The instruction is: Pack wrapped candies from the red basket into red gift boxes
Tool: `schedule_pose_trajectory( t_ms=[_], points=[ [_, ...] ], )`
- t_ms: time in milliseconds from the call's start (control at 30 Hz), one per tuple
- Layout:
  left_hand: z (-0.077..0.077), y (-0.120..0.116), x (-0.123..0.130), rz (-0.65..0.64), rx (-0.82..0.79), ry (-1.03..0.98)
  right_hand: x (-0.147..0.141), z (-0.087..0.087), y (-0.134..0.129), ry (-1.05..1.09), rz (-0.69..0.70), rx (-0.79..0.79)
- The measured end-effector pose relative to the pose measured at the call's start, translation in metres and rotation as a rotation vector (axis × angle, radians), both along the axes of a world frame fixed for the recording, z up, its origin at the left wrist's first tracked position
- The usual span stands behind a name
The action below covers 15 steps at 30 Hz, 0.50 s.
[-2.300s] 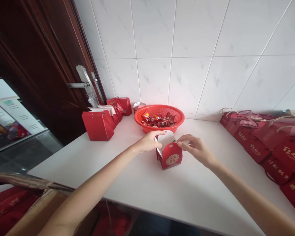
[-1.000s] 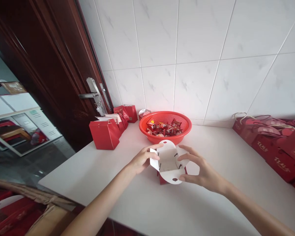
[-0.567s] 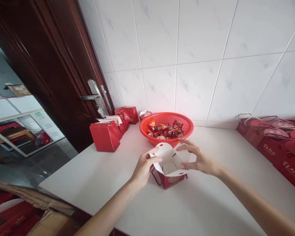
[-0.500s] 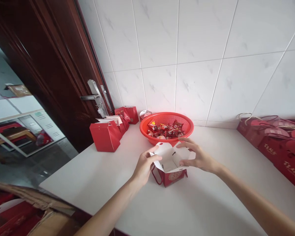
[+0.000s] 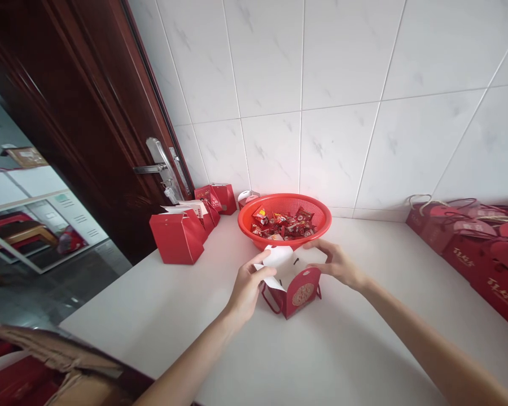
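Observation:
A small red gift box (image 5: pixel 302 294) with a white inside and a gold round print stands on the white table, its top flaps spread. Ribbon loops hang at its sides. My left hand (image 5: pixel 246 286) pinches the left flap between thumb and fingers. On the other side, my right hand (image 5: pixel 337 264) grips the right flap, its fingertips partly hidden behind the card. Just behind the box sits a red plastic basket (image 5: pixel 327 221) holding several wrapped snacks (image 5: pixel 279 225) in red packets.
Several red boxes (image 5: pixel 178 237) stand at the left by the dark wooden door (image 5: pixel 88 113). Red gift bags (image 5: pixel 465 254) with cord handles line the right side. A torn cardboard carton (image 5: pixel 84 378) is at the lower left, beside the white table (image 5: pixel 347 349). A tiled wall rises behind.
The front flap, which was folded outward showing white, now stands up with its gold print facing me. My right hand has shifted slightly, and the view has moved a little.

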<state>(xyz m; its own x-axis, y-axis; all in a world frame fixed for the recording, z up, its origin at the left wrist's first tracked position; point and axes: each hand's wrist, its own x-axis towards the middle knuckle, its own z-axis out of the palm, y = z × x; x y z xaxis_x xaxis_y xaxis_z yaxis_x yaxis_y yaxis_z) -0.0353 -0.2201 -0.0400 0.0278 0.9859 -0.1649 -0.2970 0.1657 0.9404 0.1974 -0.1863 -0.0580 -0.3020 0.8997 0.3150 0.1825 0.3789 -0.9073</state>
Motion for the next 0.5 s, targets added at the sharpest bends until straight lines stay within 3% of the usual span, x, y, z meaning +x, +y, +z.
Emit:
schedule_pose_trajectory(
  t_ms=[233,500],
  points=[
    [-0.002,0.001,-0.007,-0.056,0.093,0.131,-0.001,0.0,0.002,-0.054,-0.088,0.108],
    [0.016,0.002,-0.017,-0.031,0.164,0.284,0.003,0.01,-0.005,-0.003,-0.076,0.1]
  ],
)
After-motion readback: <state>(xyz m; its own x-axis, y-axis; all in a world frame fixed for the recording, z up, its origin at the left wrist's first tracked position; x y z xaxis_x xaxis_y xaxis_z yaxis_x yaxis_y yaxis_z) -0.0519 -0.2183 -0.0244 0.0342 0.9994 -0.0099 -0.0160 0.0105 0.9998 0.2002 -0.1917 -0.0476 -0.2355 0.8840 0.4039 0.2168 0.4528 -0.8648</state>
